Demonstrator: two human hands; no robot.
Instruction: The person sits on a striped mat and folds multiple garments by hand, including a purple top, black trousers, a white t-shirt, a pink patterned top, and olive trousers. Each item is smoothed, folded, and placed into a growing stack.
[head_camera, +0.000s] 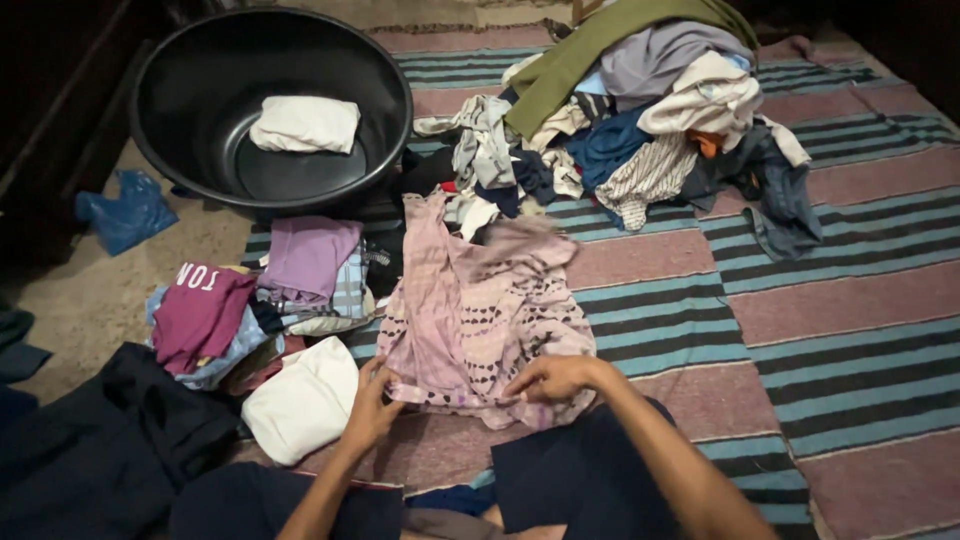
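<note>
A striped floor mat (850, 300) in bands of dusty pink, teal and black covers most of the floor, with bare beige ground along its left edge. Spread flat on the mat, just in front of the person's knees, lies a pale pink patterned garment (480, 310); its long axis runs away from the person, the narrower end pointing toward the far pile and the wide hem nearest the body. The left hand (372, 405) pinches the near left corner of that hem, fingers closed on the cloth, while the right hand (555, 378) lies over the hem's right part, fingers curled down and gripping a fold. Judging by how things lie, a fair part of the work is done: a folded white cloth (305, 124) sits in the black plastic basin (180, 70), and folded pieces are stacked at the left, among them a purple one (308, 255), a magenta one (200, 310) and a white one (303, 400). Much is left, since a large tangled heap of clothes (640, 120) waits beyond the garment. A blue plastic bag (125, 212) lies off the mat.
</note>
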